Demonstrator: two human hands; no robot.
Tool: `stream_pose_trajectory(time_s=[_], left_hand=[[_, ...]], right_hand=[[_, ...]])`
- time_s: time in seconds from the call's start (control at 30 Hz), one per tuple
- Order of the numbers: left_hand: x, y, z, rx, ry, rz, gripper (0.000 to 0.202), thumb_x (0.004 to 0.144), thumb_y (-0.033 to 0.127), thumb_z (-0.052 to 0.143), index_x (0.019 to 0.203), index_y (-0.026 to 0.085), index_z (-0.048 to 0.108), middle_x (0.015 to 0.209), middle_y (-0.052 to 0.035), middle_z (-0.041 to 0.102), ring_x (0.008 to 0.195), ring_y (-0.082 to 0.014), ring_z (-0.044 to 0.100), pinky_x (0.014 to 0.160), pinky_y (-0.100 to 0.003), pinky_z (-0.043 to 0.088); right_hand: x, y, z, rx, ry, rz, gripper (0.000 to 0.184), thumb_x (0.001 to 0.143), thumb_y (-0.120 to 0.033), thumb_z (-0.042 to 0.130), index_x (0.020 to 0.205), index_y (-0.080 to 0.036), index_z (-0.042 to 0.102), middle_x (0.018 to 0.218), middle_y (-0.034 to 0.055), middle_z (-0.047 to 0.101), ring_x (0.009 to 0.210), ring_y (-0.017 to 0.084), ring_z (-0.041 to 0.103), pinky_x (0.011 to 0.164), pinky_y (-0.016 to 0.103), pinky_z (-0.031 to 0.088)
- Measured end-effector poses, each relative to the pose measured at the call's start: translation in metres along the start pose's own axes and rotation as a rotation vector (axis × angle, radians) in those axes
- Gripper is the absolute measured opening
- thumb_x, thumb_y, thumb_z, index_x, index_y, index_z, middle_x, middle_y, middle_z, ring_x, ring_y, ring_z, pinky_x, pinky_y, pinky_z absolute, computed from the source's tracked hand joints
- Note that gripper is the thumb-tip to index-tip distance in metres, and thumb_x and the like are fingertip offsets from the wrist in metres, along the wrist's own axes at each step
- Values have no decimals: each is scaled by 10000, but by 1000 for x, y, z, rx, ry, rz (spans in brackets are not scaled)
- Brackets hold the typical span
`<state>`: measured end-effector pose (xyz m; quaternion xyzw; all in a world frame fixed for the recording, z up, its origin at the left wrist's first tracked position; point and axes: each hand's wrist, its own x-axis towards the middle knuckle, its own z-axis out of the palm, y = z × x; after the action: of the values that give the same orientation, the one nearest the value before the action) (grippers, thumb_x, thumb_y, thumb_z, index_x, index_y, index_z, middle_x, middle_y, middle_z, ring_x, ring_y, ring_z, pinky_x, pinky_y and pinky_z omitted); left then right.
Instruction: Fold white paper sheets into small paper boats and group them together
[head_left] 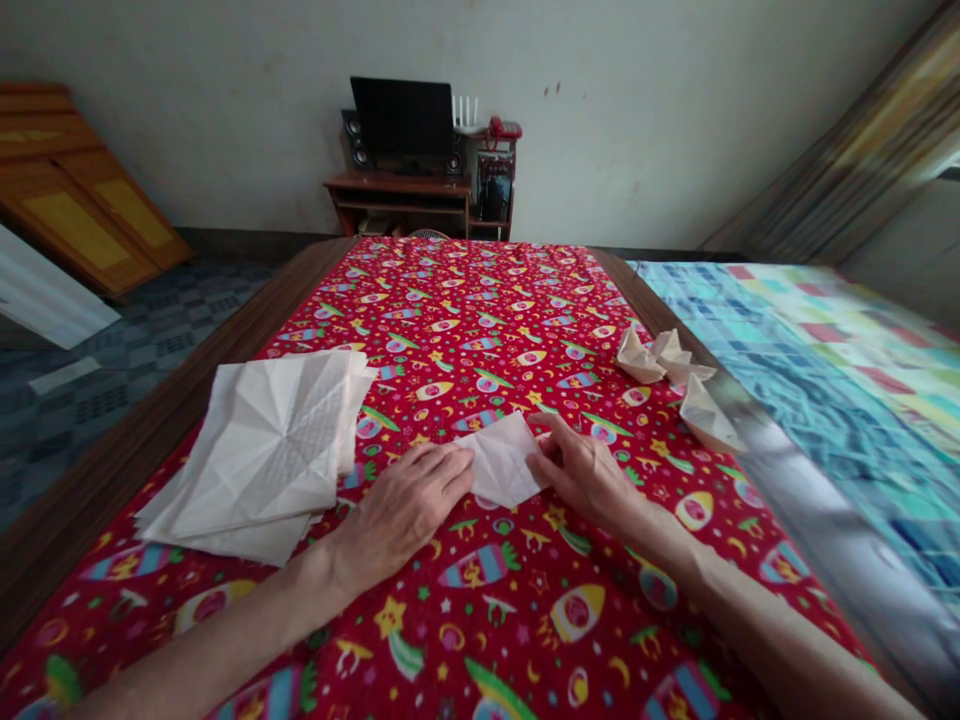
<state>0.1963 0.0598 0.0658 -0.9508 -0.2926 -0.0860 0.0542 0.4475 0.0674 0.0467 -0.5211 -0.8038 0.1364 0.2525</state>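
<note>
A small folded piece of white paper (506, 462) lies on the red patterned cloth between my hands, with crease lines across it. My left hand (424, 500) rests on its left corner, fingers together and pressing down. At the right corner my right hand (574, 462) pinches the paper between thumb and fingers. To the left of my left hand is a stack of creased paper sheets (277, 440). Several folded paper shapes, among them a pointed paper boat (709, 412), stand near the right edge of the cloth.
The red cloth (487, 600) covers a surface with dark wooden edges (247, 325). Beyond it stands a desk (397, 185) with a monitor (403, 118). A bed with a checkered cover (795, 350) is on the right, a wooden cabinet (82, 200) on the left.
</note>
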Motion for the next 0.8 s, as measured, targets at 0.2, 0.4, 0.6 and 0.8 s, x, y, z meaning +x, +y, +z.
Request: stream_pose_trajectory(time_s=[0.2,0.4,0.6,0.8], left_hand=[[31,-17,9,63,33,30,107,917,163,480,929,167,586,1000,-56,574,917,-223,521,813,-369,467],[27,-7,13,-116,73,-7,167,941,148,428,959,153,594,919,-45,605,888,-187,557,839,-335,494],[3,-12,26,-269,190,10,285,939,136,420,1168,149,589,1214,-82,612,1161,-187,537,992,-353,467],[3,-16,31,-284,186,6,304,930,182,458,1191,155,610,1306,-102,571,1267,-214,473,1058,-420,417]], right_hand=[[-24,-12,5,127,60,167,395,828,-217,519,1214,-180,443,612,-70,546,499,94,494,499,199,343],[-42,-22,9,197,27,218,186,837,-227,510,1004,-186,582,568,-52,568,475,94,506,491,202,354],[-40,-20,26,424,-25,335,190,862,-282,485,805,-207,650,540,-38,578,456,94,505,436,191,345],[-40,-21,4,210,20,239,164,856,-263,532,843,-189,678,583,-24,611,480,93,522,475,205,360]])
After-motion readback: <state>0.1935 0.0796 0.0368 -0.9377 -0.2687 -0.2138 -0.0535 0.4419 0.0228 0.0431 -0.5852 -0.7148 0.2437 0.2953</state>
